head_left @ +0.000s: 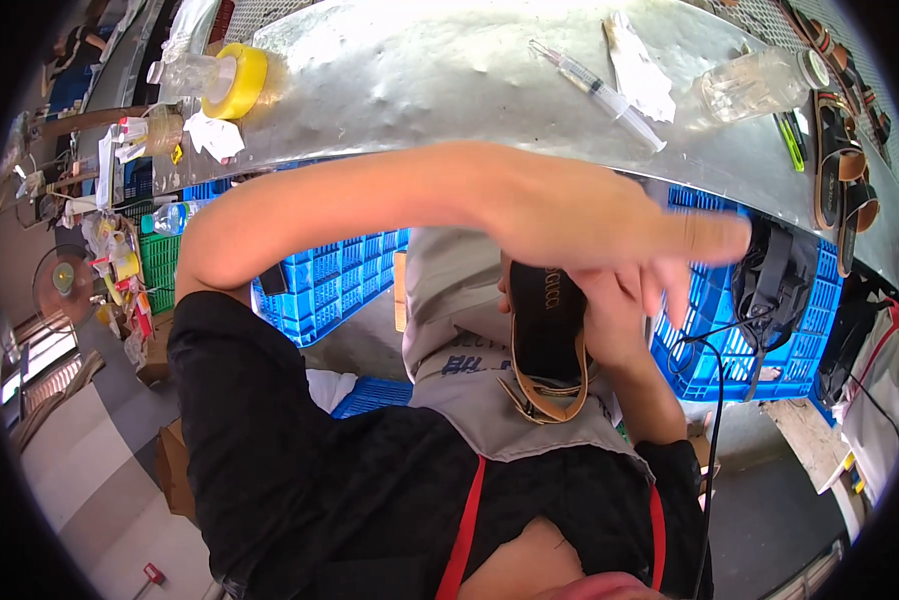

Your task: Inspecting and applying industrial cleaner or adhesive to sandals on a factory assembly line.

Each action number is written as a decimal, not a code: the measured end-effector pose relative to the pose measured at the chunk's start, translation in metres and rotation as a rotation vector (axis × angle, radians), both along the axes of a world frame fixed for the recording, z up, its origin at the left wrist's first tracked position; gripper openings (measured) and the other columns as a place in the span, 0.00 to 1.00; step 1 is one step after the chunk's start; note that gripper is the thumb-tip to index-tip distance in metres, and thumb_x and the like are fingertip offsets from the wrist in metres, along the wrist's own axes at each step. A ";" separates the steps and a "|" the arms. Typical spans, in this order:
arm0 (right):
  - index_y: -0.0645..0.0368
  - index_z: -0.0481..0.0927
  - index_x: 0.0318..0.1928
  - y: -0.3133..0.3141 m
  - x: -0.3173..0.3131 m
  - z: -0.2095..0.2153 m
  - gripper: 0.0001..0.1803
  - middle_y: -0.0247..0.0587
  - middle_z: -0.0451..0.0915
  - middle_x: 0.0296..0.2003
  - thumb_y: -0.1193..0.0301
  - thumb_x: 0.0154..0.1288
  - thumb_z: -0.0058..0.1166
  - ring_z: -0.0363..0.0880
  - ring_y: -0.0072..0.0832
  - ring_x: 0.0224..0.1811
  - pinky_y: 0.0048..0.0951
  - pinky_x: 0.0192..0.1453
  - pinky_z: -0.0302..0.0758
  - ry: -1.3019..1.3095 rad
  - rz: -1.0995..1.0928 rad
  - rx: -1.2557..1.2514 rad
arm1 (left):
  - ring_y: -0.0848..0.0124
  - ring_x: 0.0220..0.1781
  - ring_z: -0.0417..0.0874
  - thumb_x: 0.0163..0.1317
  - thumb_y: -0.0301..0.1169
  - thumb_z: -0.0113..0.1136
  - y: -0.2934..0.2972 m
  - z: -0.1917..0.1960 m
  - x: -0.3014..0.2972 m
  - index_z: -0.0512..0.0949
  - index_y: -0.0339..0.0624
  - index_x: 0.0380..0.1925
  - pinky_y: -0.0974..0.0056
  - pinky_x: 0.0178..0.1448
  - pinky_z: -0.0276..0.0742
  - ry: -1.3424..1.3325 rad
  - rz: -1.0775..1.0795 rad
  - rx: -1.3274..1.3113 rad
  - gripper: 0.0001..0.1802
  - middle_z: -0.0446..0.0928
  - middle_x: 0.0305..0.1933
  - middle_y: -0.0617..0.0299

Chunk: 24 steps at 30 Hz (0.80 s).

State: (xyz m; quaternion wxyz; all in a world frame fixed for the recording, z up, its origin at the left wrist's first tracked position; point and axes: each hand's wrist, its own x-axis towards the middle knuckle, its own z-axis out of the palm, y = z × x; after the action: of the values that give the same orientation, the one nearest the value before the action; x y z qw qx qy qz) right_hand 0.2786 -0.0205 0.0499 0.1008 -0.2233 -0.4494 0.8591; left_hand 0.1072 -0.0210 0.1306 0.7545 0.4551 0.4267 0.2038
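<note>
A sandal point(549, 330) with a black insole and a tan buckled strap rests over my grey apron point(454, 270), its strap end towards me. From its right side my right hand point(609, 320) grips it, fingertips showing at the sandal's left edge. My left arm crosses in front of me from the left. My left hand point(594, 225) hovers over the sandal's far end and partly hides my right hand. Its fingers are apart, one stretched to the right, slightly blurred by motion; nothing shows in them.
A metal-topped table point(399, 90) bears a syringe point(609, 98), a clear bottle point(759, 85), a yellow tape roll point(237, 82), crumpled tissue point(637, 70) and a green cutter point(791, 140). More sandals point(831, 160) lie at its right edge. Blue crates point(344, 280) stand below; black straps fill the right crate.
</note>
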 end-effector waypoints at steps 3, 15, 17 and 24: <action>0.67 0.74 0.53 0.001 0.011 -0.007 0.13 0.44 0.82 0.38 0.73 0.75 0.44 0.82 0.27 0.34 0.27 0.39 0.79 -0.066 0.052 0.101 | 0.58 0.51 0.82 0.77 0.57 0.33 -0.009 0.000 0.002 0.87 0.44 0.42 0.55 0.72 0.63 0.129 -0.094 0.381 0.36 0.85 0.49 0.55; 0.70 0.74 0.44 0.014 -0.005 0.015 0.12 0.45 0.82 0.33 0.70 0.74 0.49 0.81 0.24 0.28 0.24 0.33 0.78 0.181 -0.070 0.061 | 0.57 0.45 0.85 0.72 0.65 0.20 0.012 -0.020 0.016 0.83 0.28 0.42 0.56 0.58 0.74 -0.532 0.385 0.018 0.50 0.85 0.38 0.42; 0.70 0.74 0.44 0.013 0.001 0.018 0.11 0.44 0.82 0.33 0.71 0.73 0.50 0.81 0.24 0.29 0.24 0.34 0.78 0.176 -0.083 0.065 | 0.59 0.43 0.85 0.69 0.67 0.20 0.015 -0.020 0.019 0.83 0.31 0.42 0.59 0.53 0.76 -0.595 0.486 -0.023 0.51 0.85 0.36 0.43; 0.68 0.75 0.45 0.015 0.013 0.013 0.09 0.42 0.83 0.37 0.74 0.69 0.56 0.81 0.22 0.38 0.25 0.44 0.78 0.121 -0.049 0.278 | 0.59 0.40 0.83 0.71 0.65 0.18 0.012 -0.017 0.027 0.83 0.29 0.39 0.57 0.61 0.68 -0.562 0.507 0.044 0.51 0.84 0.33 0.42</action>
State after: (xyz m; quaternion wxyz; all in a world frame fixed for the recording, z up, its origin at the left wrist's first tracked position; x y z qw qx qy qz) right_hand 0.2913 -0.0055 0.0631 0.1787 -0.1660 -0.5516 0.7977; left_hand 0.1342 -0.0090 0.1138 0.7578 0.2777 0.2977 0.5100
